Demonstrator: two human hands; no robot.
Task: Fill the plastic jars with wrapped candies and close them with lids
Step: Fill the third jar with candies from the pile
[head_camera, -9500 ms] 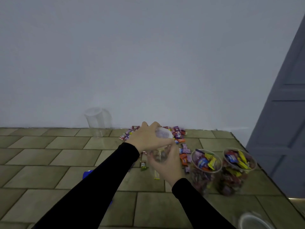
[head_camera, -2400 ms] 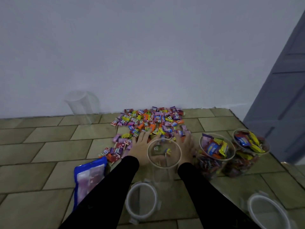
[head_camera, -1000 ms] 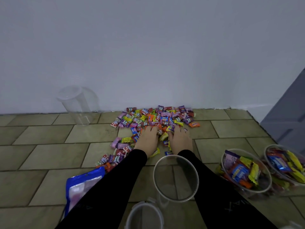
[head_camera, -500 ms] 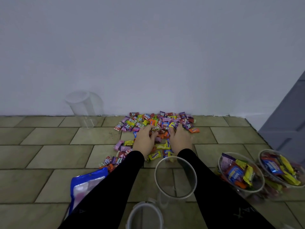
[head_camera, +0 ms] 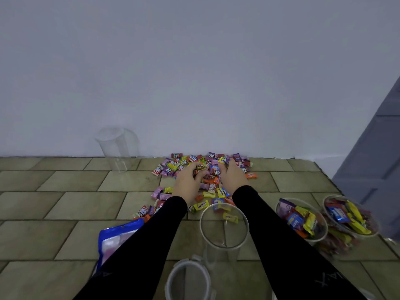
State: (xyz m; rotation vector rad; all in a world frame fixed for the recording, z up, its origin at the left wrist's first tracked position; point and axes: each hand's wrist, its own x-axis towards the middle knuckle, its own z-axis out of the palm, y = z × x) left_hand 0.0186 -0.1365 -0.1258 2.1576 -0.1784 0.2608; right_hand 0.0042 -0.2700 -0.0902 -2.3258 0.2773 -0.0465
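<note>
At ten o'clock we see an empty clear jar [head_camera: 116,148] by the wall. Our left hand [head_camera: 187,183] and right hand [head_camera: 232,178] curl fingers into the candy pile [head_camera: 205,169] at twelve o'clock, gathering wrappers. An open jar [head_camera: 224,226] stands between our sleeves (lid [head_camera: 187,280] at six), two filled jars [head_camera: 303,221] at three.

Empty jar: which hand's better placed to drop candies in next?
Probably right. The right hand lies in the candy pile, in line with the jar's mouth; the left hand sits further off to its side.
</note>
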